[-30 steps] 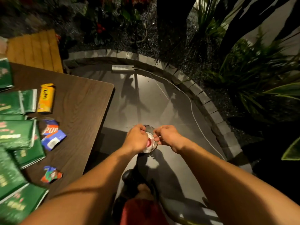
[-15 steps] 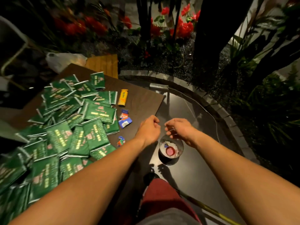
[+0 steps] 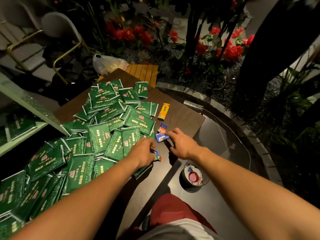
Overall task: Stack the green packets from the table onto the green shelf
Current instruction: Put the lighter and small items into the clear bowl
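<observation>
1. Packets: we see the green packets (image 3: 110, 135) heaped over the dark surface (image 3: 181, 115), the green shelf (image 3: 31, 108) at nine o'clock.
2. Our left hand (image 3: 142, 153) rests on the heap; its grip we cannot tell.
3. Our right hand (image 3: 181, 144) hovers released beside a blue wrapper (image 3: 161, 134).

I see two bare forearms (image 3: 97, 193), no sleeves on them. Below, I make out dark red cloth shorts (image 3: 173, 207) and a pale grey shirt hem (image 3: 178, 230).
</observation>
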Demonstrator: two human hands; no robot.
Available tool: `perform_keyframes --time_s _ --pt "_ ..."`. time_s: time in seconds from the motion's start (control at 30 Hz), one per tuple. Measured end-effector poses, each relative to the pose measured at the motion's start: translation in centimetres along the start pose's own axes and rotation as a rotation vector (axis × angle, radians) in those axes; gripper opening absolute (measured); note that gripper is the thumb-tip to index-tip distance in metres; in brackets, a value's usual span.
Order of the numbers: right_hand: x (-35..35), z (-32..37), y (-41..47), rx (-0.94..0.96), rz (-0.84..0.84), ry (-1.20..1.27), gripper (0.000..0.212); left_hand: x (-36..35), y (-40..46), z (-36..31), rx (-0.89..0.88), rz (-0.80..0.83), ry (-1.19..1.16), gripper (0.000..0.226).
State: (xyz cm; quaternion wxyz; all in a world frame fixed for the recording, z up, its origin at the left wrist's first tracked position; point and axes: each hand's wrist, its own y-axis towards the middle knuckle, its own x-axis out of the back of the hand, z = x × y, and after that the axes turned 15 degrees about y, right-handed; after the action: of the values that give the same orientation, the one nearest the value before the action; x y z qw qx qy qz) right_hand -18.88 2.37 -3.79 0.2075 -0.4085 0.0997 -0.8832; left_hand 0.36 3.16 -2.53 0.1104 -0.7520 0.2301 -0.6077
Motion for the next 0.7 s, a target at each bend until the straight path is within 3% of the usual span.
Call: perform_keyframes --time_s 0.13,0.23,0.47,0.57,0.7 --pt "-0.9 0.6 1.9 0.087 0.039 -0.155 0.068 -0.1 -0.1 0.3 -0.061 0.049 0.08 0.061" --pt "-1.3 0.2 2.6 0.135 0.056 -0.224 0.055 -0.5 0.3 0.2 -0.111 0.069 0.125 0.068" --pt "-1.6 -0.3 3.1 0.182 -0.007 -0.19 0.023 -2.1 1.8 -0.9 -0.132 0.013 0.189 0.026" --pt "-1.3 -0.8 3.2 0.122 -0.023 -0.076 0.016 -1.9 2.2 -1.1 -0.08 0.014 0.098 0.023" --pt "-0.6 -1.2 3.8 -0.165 -0.156 0.416 0.012 -1.1 3.2 -1.1 0.138 0.002 -0.32 0.035"
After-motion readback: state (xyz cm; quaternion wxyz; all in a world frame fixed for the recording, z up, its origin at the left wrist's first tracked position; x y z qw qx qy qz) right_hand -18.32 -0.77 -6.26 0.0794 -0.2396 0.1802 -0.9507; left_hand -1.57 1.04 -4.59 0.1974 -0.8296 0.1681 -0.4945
